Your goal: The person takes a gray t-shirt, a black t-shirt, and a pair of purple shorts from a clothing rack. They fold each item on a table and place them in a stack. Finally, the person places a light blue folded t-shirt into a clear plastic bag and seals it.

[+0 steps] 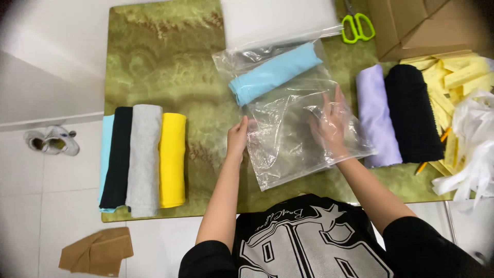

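black printed shirt [309,242] is filling the 6 o'clock edge, nearest the lens. clear plastic bag [288,149] is lying flat at centre on the green mat [164,67]. left hand [237,138] is pinching the bag's 9 o'clock edge between thumb and fingers. right hand [329,123] is sitting inside the bag, fingers spread. light blue roll [275,72] is lying in a second bag [242,59] at 12 o'clock, touching. lilac roll [376,116] and black roll [411,113] are lying at 3 o'clock; four rolled garments [144,159] at 9 o'clock; green scissors [356,25] at 1 o'clock.
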